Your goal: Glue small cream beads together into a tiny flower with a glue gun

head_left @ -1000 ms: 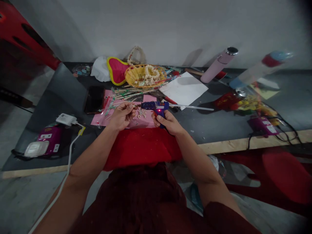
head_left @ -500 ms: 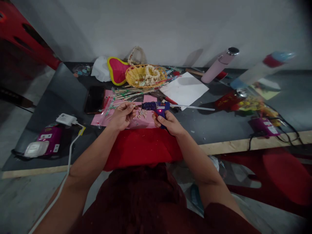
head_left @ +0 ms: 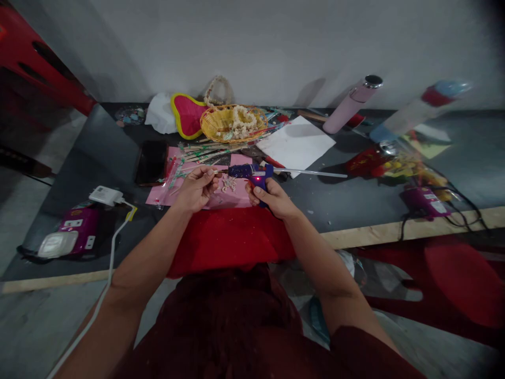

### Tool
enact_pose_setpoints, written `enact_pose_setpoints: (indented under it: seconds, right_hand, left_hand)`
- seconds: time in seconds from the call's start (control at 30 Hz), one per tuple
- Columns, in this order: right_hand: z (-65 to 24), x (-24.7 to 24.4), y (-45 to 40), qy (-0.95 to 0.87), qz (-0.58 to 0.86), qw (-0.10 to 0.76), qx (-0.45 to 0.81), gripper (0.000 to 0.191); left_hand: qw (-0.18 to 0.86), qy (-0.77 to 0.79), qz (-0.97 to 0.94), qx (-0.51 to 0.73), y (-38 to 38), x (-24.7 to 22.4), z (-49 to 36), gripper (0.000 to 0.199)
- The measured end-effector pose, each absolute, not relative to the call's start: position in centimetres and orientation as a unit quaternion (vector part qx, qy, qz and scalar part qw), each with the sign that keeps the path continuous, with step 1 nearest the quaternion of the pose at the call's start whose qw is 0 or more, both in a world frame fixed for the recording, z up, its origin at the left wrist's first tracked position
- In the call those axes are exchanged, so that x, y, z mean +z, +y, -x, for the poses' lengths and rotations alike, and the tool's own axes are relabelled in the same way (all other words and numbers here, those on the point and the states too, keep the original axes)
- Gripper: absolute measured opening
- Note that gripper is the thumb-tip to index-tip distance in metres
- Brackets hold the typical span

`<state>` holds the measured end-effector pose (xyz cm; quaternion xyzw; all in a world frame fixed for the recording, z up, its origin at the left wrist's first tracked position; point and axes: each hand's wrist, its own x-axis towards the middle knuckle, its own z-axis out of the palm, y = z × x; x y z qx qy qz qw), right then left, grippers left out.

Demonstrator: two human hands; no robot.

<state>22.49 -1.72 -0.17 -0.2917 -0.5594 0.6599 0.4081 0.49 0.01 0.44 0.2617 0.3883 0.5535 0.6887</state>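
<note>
My right hand [head_left: 272, 197] is wrapped round the handle of a blue hot glue gun [head_left: 252, 172] with a red light lit on its side. A long clear glue stick [head_left: 311, 172] juts from its back end. The nozzle points left, right by the fingertips of my left hand [head_left: 199, 188]. Those fingers pinch something small and pale that I cannot make out. Below the gun, a little pile of cream-coloured bits [head_left: 229, 183] lies on pink paper [head_left: 236, 199].
Behind my hands are a yellow wicker basket [head_left: 213, 125] with a cream garland, thin sticks [head_left: 205, 152] and white paper [head_left: 302, 142]. A dark phone [head_left: 152, 163] lies left. A pink flask [head_left: 351, 108], a bottle [head_left: 414, 113] and purple power sockets [head_left: 426, 202] stand right. A white cable [head_left: 112, 252] crosses my left arm.
The view has shifted very slightly. Both hands and the glue gun hold nearly the same pose, with the nozzle still at my left fingertips.
</note>
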Motion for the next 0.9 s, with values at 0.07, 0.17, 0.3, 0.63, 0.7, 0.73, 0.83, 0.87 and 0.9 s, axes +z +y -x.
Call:
enact_pose_setpoints:
  seconds: [0.07,0.17,0.3,0.63,0.7,0.73,0.83,0.87,0.9]
  right_hand:
    - [-22.5,-0.06,-1.77,-0.549,0.287,0.417,0.665,0.029]
    - [-22.49,0.09,-1.8,-0.539,0.281,0.421,0.673,0.029]
    - [-22.44,0.22,-1.81,-0.531,0.276,0.421,0.681,0.029]
    - [-22.4,0.23,-1.86,-0.525,0.276,0.425,0.684,0.028]
    - [-22.39,0.21,-1.85,-0.531,0.282,0.421,0.679,0.03]
    - [-22.38,0.19,-1.85,-0.536,0.284,0.417,0.677,0.03]
    - [-22.37,0.13,-1.83,-0.554,0.284,0.404,0.67,0.03]
    - [-22.37,0.1,-1.82,-0.557,0.286,0.402,0.668,0.03]
    - [-22.37,0.08,-1.82,-0.559,0.289,0.401,0.665,0.031]
  left_hand:
    - [0.69,0.385,-0.263,0.554,0.02,0.39,-0.47,0.009]
    - [0.693,0.375,-0.268,0.555,0.05,0.24,-0.41,0.009]
    - [0.692,0.374,-0.268,0.556,0.12,0.07,-0.32,0.009]
    - [0.695,0.368,-0.282,0.549,0.06,-0.1,-0.28,0.011]
    - [0.696,0.366,-0.282,0.55,0.06,-0.08,-0.3,0.011]
    - [0.697,0.366,-0.281,0.549,0.06,-0.06,-0.32,0.011]
    - [0.696,0.376,-0.275,0.547,0.03,0.1,-0.4,0.008]
    - [0.695,0.379,-0.273,0.546,0.02,0.17,-0.42,0.008]
    - [0.694,0.383,-0.274,0.545,0.0,0.22,-0.45,0.007]
